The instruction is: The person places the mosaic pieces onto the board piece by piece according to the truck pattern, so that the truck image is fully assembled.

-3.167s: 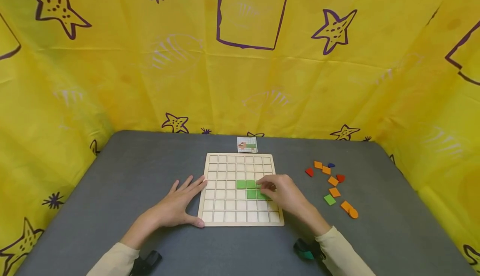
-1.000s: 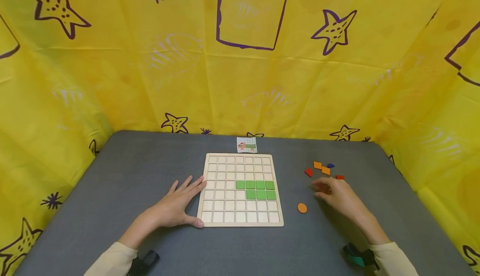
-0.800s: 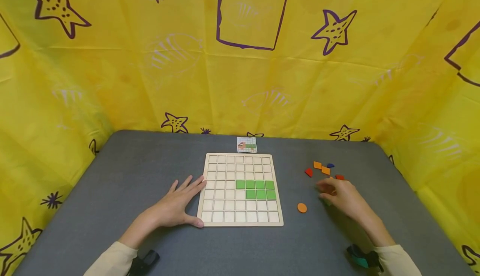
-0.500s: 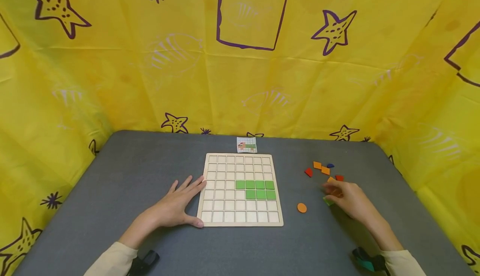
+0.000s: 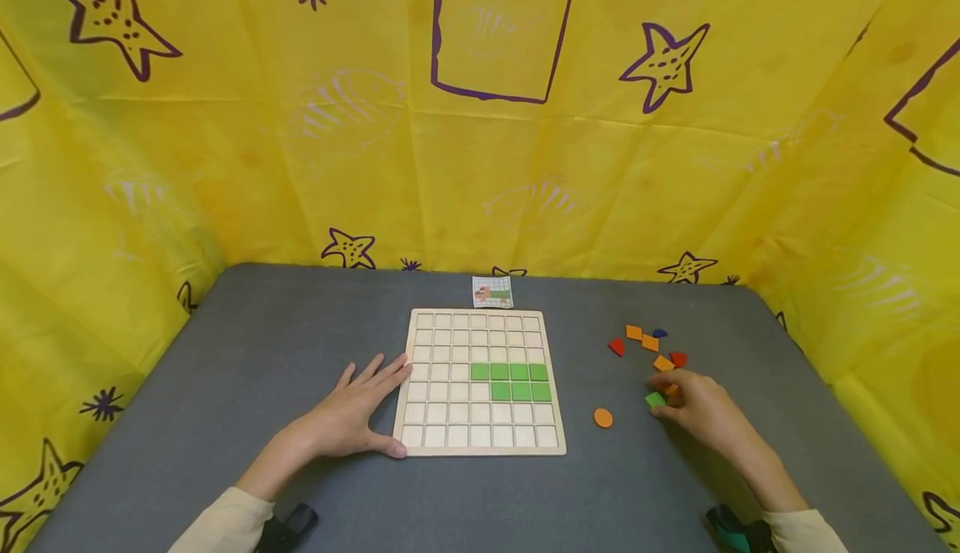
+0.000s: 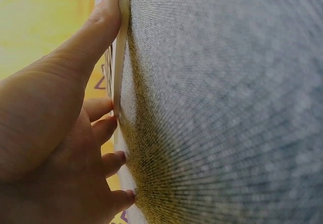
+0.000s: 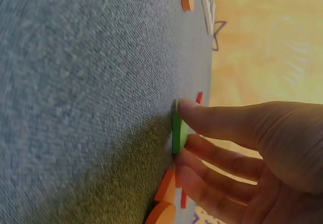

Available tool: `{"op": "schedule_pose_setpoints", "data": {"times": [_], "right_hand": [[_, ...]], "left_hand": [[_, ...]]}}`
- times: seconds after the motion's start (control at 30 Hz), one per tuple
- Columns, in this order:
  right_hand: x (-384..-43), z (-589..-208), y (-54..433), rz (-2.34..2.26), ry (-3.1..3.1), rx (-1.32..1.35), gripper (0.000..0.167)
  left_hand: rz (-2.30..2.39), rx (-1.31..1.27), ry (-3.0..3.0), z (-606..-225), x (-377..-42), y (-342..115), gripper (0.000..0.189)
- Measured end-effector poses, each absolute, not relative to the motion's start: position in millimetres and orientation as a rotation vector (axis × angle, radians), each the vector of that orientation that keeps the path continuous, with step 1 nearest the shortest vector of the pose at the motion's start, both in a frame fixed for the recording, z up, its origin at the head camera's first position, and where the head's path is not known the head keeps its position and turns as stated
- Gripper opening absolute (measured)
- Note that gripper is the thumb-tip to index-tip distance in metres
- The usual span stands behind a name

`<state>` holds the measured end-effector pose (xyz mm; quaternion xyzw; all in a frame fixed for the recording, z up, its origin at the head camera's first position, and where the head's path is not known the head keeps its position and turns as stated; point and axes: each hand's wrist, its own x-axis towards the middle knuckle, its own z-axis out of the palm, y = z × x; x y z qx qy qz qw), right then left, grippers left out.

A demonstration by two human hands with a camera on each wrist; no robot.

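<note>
A pale wooden grid board (image 5: 442, 414) lies on the table, with several green square tiles (image 5: 519, 372) filling parts of two rows. My left hand (image 5: 341, 414) is spread beside its left side; the thumb rests on the near corner and the fingertips touch the edge, as the left wrist view also shows. To the right of the board, my right hand (image 5: 705, 411) pinches a loose green square tile (image 7: 177, 133) between thumb and fingers, at table level. Orange pieces (image 7: 165, 188) lie just beside those fingers, partly hidden by the hand in the head view.
Several orange squares (image 5: 633, 332), red pieces (image 5: 617, 347) and a small blue piece (image 5: 660, 334) lie farther back on the right. An orange disc (image 5: 603, 418) sits between board and right hand. Behind the board is a small picture card (image 5: 492, 292); a yellow cloth (image 5: 480, 169) hangs beyond.
My right hand has left the board, moved right to the loose pieces and taken hold of a green tile. The orange disc now lies nearer the board. My left hand has stayed put.
</note>
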<state>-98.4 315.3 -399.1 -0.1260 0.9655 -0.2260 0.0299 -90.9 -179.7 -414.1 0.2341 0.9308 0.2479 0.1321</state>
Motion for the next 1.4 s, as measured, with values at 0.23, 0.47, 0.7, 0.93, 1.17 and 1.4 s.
{"op": "schedule_pose_setpoints", "data": {"times": [0.23, 0.47, 0.7, 0.93, 1.17, 1.4], "right_hand": [[-98.6, -401.8, 312.7, -0.696, 3.002, -0.322, 0.039], [-100.6, -403.6, 310.1, -0.715, 3.008, -0.384, 0.037], [-100.5, -405.6, 305.5, -0.79, 3.024, -0.472, 0.033], [-103.9, -404.4, 300.4, -0.876, 3.104, -0.542, 0.026], [-107.3, -404.2, 294.0, -0.871, 3.134, -0.57, 0.025], [-108.2, -405.3, 283.0, -0.934, 3.107, -0.575, 0.023]], "left_hand": [[0.736, 0.693, 2.704, -415.9, -90.6, -181.1, 0.115], [0.744, 0.69, 2.703, -415.3, -90.2, -181.3, 0.115], [0.744, 0.687, 2.697, -415.4, -89.4, -181.5, 0.114], [0.72, 0.671, 2.701, -417.9, -91.6, -181.4, 0.115], [0.706, 0.67, 2.704, -419.4, -92.9, -181.2, 0.114], [0.722, 0.68, 2.702, -417.1, -91.9, -181.4, 0.114]]}}
